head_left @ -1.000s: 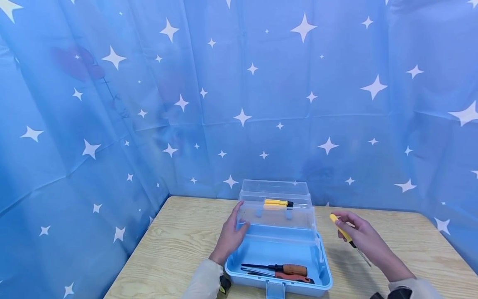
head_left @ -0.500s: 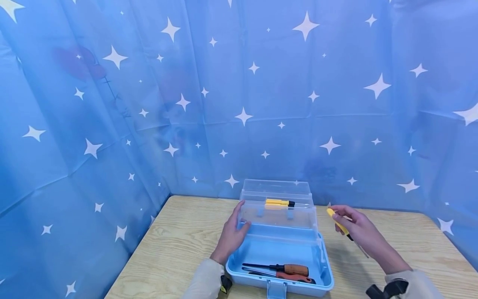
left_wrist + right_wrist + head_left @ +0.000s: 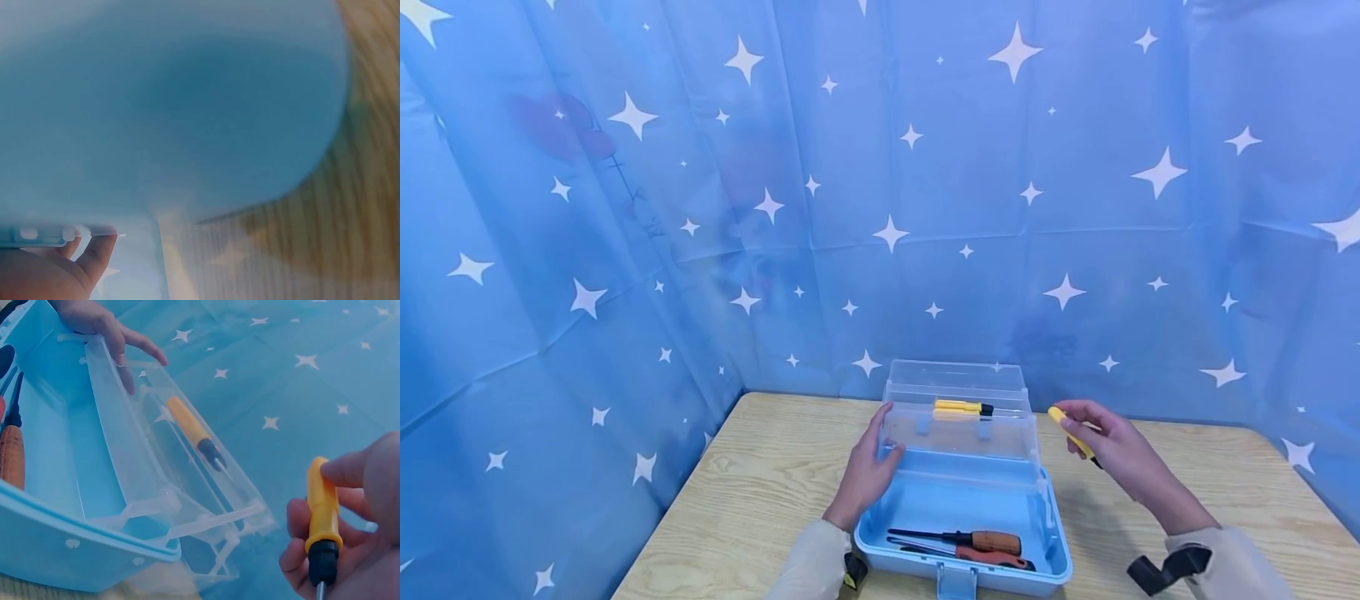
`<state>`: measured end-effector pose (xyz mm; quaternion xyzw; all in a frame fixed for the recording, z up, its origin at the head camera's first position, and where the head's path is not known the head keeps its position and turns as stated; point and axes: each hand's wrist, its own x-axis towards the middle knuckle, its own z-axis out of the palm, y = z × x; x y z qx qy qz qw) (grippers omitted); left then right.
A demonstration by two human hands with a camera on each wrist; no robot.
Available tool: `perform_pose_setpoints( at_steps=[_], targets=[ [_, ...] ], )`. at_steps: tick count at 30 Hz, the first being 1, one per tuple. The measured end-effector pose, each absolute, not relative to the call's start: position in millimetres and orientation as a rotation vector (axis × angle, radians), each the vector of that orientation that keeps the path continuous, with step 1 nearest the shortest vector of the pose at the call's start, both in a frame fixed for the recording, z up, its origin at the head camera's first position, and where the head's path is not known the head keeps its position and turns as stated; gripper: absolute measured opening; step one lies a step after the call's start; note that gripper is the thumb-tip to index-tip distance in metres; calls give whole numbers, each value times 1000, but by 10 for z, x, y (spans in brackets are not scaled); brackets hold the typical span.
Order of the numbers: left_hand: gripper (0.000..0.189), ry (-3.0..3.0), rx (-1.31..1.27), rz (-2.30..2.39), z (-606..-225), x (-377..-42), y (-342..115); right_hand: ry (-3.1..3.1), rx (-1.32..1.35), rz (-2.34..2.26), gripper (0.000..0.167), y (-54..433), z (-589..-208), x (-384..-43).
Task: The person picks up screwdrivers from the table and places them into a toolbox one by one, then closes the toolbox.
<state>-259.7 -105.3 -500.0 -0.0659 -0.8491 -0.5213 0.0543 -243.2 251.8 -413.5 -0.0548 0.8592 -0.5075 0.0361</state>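
Note:
A yellow-handled screwdriver (image 3: 323,509) with a black collar is held in my right hand (image 3: 1112,442), to the right of the blue toolbox (image 3: 861,546). Its handle end tips up to the left, and my hand hides the blade in the head view. My left hand (image 3: 861,479) holds the left end of the clear plastic tray (image 3: 1000,437), thumb on the inner side, index finger along the edge. Another yellow screwdriver (image 3: 958,407) lies in the tray's far compartment. In the box bottom are a wooden-handled screwdriver (image 3: 992,542) and a red-and-black-handled tool (image 3: 992,557).
The box stands on a wood-grain table (image 3: 760,467), its front latch (image 3: 957,581) hanging down. Behind the table hangs a blue curtain (image 3: 820,200) with white stars. The blue wall of the box (image 3: 187,112) fills much of the left wrist view.
My right hand has shifted left and slightly up toward the tray with the yellow screwdriver. Its blade has passed out of sight behind the hand. The left hand stays at the tray's end.

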Motion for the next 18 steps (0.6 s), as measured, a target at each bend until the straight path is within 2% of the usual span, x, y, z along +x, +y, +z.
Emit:
perform_pose_setpoints(
  at_steps=[18],
  targets=[
    [63, -2567, -207, -1592, -5001, -2604, -1056, 2693, -278, -1528, 49, 2337, -4036, -2600]
  ],
)
